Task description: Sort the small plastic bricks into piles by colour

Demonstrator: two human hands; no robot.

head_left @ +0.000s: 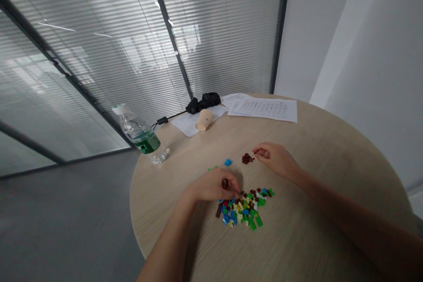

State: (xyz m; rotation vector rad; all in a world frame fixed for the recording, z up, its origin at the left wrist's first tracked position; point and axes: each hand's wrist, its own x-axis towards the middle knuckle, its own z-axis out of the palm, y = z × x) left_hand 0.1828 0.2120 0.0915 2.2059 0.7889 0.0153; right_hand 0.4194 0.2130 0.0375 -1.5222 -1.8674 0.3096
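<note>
On the round, pale wooden counter (165, 202), the left hand (213, 185) has bent fingers at the edge of a messy pile of small, many-coloured plastic bricks (244, 211). Next comes a little dark brown brick heap (247, 158), then the right hand (279, 158), fingertips pinched close beside it. I can't tell if either holds one.

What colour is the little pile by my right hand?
Dark reddish-brown; the little pile shows best in the head view.

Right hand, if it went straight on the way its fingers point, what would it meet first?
Most likely the small pile of dark brown bricks, right in front of the right hand, though this single view leaves its height unclear.
</note>
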